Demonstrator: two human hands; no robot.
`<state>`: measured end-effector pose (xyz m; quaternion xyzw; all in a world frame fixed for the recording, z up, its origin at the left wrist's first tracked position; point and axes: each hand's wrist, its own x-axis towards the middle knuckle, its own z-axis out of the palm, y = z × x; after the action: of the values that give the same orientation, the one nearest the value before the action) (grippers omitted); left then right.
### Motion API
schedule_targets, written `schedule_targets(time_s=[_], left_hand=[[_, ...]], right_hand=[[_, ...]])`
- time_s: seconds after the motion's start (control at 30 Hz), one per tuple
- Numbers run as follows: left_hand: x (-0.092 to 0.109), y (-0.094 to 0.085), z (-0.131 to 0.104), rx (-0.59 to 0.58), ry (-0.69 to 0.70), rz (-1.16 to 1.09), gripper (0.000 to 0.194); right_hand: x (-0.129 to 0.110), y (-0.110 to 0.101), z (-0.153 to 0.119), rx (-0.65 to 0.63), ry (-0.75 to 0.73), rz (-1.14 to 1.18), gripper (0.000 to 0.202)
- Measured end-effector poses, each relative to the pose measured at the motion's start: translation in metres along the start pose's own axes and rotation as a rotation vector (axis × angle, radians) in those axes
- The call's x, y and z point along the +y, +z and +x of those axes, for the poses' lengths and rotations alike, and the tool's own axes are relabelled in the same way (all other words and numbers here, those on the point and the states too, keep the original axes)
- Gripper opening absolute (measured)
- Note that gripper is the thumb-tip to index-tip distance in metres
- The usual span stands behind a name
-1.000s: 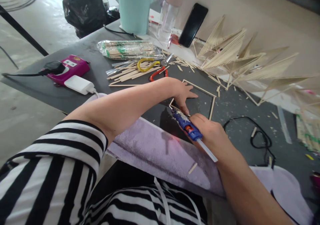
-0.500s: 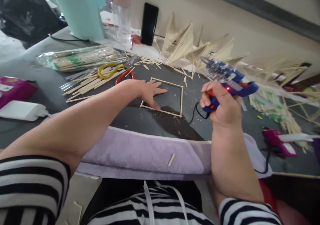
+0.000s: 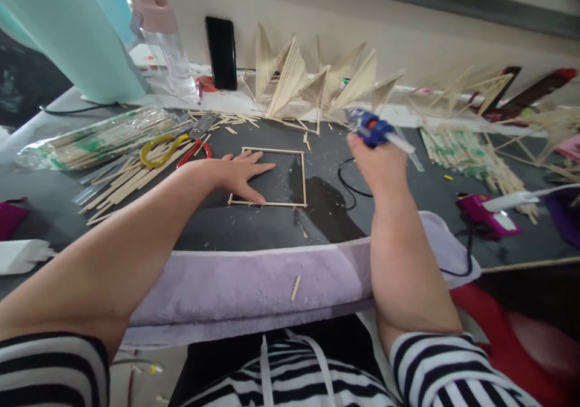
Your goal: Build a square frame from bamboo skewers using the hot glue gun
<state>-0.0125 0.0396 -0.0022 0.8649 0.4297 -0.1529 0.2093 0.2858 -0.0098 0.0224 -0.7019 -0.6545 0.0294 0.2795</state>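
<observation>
My left hand (image 3: 242,173) lies with fingers spread over the left side of a rectangular frame of thin wooden sticks (image 3: 304,179), which rests flat on the dark table. Part of the frame's left side is covered by that hand. To the right, my right hand (image 3: 379,159) is wrapped round a blue hot glue gun (image 3: 372,130), held above the table. A clear glue stick (image 3: 405,142) sticks out of its rear, and its cord hangs down to the table. Left of my left hand lie scissors (image 3: 158,151) with yellow and red handles, on loose wooden sticks (image 3: 120,188).
Folded stick models (image 3: 290,81) stand along the wall beside a leaning black phone (image 3: 221,54). A bottle (image 3: 158,44) and a pale green container (image 3: 81,38) are at the back left. Bagged sticks (image 3: 462,153) lie right. Lilac cloth (image 3: 254,283) covers the front edge.
The glue gun has turned in my right hand, its rear now facing me and its nozzle pointing away toward the back. My left hand stays on the frame. The whole view has shifted.
</observation>
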Motion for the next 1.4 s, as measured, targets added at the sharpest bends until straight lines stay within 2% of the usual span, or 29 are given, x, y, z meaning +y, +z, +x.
schedule_targets(time_s=[0.1,0.23,0.37,0.5,0.63,0.73,0.83,0.9,1.0,1.1,1.2,1.3,1.4], left_hand=[[0.003,-0.002,-0.002,-0.016,-0.012,0.014,0.115],[0.003,-0.003,-0.004,-0.029,0.001,0.028,0.117],[0.003,-0.003,-0.005,-0.028,0.015,0.026,0.115],[0.004,-0.006,-0.007,-0.039,0.006,0.031,0.114],[0.003,-0.017,-0.018,-0.017,0.026,-0.011,0.105],[-0.002,-0.025,-0.029,0.067,0.028,-0.104,0.095],[-0.011,-0.027,-0.035,0.24,0.021,-0.307,0.081],[-0.016,-0.027,-0.037,0.317,-0.053,-0.464,0.075],[-0.016,-0.03,-0.04,0.391,-0.114,-0.507,0.063],[-0.007,-0.033,-0.045,0.488,-0.179,-0.63,0.049],[0.004,-0.029,-0.045,0.577,-0.266,-0.802,0.039],[0.005,-0.014,-0.04,0.758,-0.307,-0.868,0.032],[-0.007,0.007,-0.035,0.966,-0.3,-0.859,0.025]], right_hand=[[-0.006,0.005,-0.003,-0.039,0.081,-0.133,0.033],[-0.007,0.006,-0.004,-0.257,0.097,-0.26,0.04],[-0.001,0.006,-0.003,-0.397,0.056,-0.382,0.048],[0.004,0.008,-0.001,-0.486,0.045,-0.421,0.056],[0.008,0.01,0.002,-0.569,0.061,-0.427,0.058],[0.012,0.011,0.004,-0.616,0.045,-0.415,0.06],[0.016,0.013,0.007,-0.662,0.022,-0.403,0.061],[0.017,0.013,0.007,-0.682,0.0,-0.389,0.058],[0.019,0.011,0.007,-0.713,-0.028,-0.366,0.051],[0.022,0.007,0.007,-0.711,-0.049,-0.35,0.049],[0.024,0.006,0.007,-0.606,-0.107,-0.303,0.048],[0.017,0.011,0.005,-0.377,-0.175,-0.179,0.039],[0.003,0.023,-0.001,-0.268,-0.234,-0.091,0.021]])
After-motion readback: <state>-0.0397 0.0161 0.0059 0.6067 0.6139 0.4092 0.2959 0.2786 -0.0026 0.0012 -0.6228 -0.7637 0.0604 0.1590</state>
